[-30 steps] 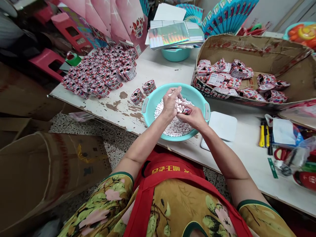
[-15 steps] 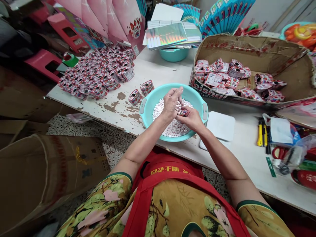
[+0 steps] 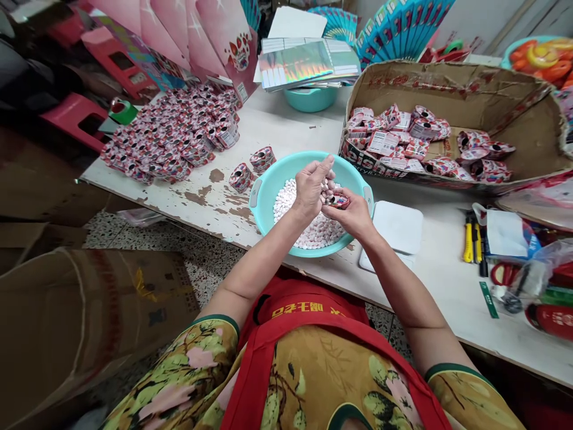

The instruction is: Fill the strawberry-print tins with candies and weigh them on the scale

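Over the turquoise basin (image 3: pixel 268 216) my left hand (image 3: pixel 308 188) is cupped with its fingers curled round a handful of small pale candies (image 3: pixel 326 184). My right hand (image 3: pixel 356 215) grips an opened red-and-pink printed pouch (image 3: pixel 339 202), its mouth turned toward those candies. The two hands nearly meet, and whether they touch I cannot tell. Beneath them, a heap of the same pale candies (image 3: pixel 319 234) covers the basin's floor. Two printed pouches (image 3: pixel 262 159) stand on the table just left of the basin.
Many upright pouches (image 3: pixel 174 131) crowd the table's left. A cardboard box (image 3: pixel 452 77) at back right holds more pouches. Right of the basin lies a white scale (image 3: pixel 398 227); yellow cutters (image 3: pixel 468 242) and scissors (image 3: pixel 504 273) lie farther right. Printed cards (image 3: pixel 308 63) rest on another turquoise basin (image 3: pixel 311 100).
The pouch in my right hand has shifted slightly right, away from my left hand, and more of it shows. My left hand stays closed round candies. The whole view has shifted slightly.
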Available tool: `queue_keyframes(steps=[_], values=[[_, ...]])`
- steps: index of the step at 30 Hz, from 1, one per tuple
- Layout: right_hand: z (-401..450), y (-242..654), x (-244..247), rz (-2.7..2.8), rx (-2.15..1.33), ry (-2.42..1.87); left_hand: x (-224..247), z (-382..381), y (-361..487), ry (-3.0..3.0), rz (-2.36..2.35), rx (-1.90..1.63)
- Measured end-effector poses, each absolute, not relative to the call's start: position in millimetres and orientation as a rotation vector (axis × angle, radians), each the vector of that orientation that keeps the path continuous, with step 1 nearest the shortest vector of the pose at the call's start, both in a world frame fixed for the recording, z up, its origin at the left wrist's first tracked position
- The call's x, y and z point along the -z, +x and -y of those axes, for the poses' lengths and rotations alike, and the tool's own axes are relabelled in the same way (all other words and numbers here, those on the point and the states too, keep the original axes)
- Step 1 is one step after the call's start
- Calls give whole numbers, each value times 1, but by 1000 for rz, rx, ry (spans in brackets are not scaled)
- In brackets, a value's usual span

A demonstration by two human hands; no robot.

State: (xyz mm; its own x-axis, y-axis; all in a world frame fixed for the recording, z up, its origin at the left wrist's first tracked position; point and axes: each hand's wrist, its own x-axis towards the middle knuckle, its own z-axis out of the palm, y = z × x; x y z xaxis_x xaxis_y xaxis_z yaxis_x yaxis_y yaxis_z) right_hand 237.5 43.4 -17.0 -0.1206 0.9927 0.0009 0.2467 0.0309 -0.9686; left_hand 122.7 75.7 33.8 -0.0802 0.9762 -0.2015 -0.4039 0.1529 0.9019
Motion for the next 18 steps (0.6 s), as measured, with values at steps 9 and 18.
queue_keyframes(steps=[9,18], values=[[-41,240,18,1376,-1213,-1240,-34,-77,130,722,-1034,-1356],[-32,248,9,1273,-1335,-1163,-36,-91,116,840,-1046,-1396]])
